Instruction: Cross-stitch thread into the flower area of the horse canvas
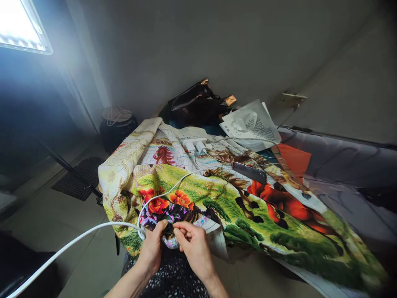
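A large cross-stitch cloth [211, 194] with horses, green grass and orange flowers is draped over a table and down towards my lap. My left hand [152, 244] grips its near edge, thumb on top, beside the dark and purple stitched flowers. Just to the right, my right hand [192, 244] is closed in a pinch of thumb and forefinger close above the cloth. What the pinch holds, perhaps something thin, is too small to make out. A white cable [102, 225] passes close by my left wrist and loops over the cloth.
On the cloth lie a white power strip with plugs [195, 145], a dark phone [249, 172] and loose green thread [221, 176]. A white printed bag [252, 126] and a black bag [198, 103] stand behind. A bright lamp [23, 25] hangs at upper left; a grey sofa [341, 153] is right.
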Demonstrator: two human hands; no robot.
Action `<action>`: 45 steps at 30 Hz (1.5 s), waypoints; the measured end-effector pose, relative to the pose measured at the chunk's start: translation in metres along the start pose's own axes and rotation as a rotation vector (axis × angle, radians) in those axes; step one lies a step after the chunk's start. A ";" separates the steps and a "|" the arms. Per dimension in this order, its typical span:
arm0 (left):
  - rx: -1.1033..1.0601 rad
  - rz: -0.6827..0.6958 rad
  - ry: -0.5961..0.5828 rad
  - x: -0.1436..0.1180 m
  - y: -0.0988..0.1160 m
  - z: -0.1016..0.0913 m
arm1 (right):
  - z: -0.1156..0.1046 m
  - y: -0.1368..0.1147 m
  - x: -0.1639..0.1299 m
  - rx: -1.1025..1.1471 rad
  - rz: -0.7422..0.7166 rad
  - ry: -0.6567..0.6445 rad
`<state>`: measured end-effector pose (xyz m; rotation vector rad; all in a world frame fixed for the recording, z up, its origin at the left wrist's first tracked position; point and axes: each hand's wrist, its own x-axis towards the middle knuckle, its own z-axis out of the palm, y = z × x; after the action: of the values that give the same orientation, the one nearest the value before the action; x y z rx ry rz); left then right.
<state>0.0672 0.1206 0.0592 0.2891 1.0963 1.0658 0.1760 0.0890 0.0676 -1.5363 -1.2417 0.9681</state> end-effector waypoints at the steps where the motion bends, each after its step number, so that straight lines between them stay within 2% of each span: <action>1: -0.007 0.001 -0.003 0.000 0.000 0.000 | 0.000 0.000 0.000 -0.012 -0.010 0.003; 7: -0.026 -0.009 -0.015 -0.003 0.002 0.002 | -0.001 -0.001 0.001 -0.086 -0.070 0.016; 14: 0.015 0.004 0.016 -0.002 0.001 0.000 | 0.008 -0.002 -0.001 -0.249 -0.098 0.120; 24: -0.008 -0.004 0.028 0.000 0.004 0.003 | 0.016 -0.004 -0.007 -0.005 0.013 0.115; 45: -0.054 -0.120 0.002 0.002 0.004 0.000 | 0.018 0.000 -0.007 0.097 0.090 0.089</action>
<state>0.0651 0.1240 0.0607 0.1770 1.0710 0.9875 0.1581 0.0854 0.0626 -1.5529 -1.0568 0.9920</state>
